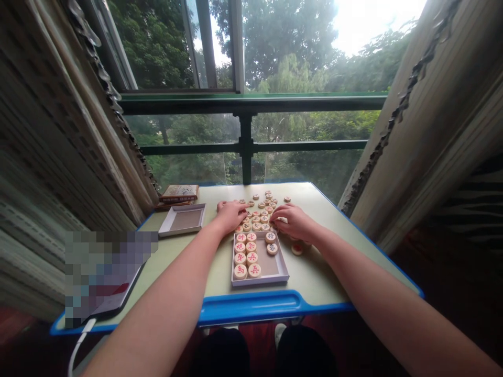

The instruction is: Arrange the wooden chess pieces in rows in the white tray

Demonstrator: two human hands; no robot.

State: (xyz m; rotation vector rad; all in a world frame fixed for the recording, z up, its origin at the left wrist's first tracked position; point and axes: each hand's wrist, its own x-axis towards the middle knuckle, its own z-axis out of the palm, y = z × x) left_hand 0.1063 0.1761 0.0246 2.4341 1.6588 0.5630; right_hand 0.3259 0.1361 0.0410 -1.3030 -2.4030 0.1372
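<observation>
Round wooden Chinese chess pieces point(256, 226) lie in a loose pile at the middle of the table. At the pile's left side, my left hand point(231, 214) rests with its fingers stretched over pieces. My right hand point(293, 220) is at the right side, fingers bent and drawn together at the pile's edge; whatever is between the tips is hidden. In front of both hands stands a shallow white box point(281, 275). Two columns of red-marked pieces point(240, 258) fill its left part, and two dark-marked pieces point(271, 249) sit at its upper right.
An open box lid point(163, 226) lies on the left, with stacked flat boxes point(178, 193) behind it. A device point(121, 290) with a white cable is at the near left. One piece point(297, 249) lies below my right hand. The table point(334, 262) has a raised blue rim.
</observation>
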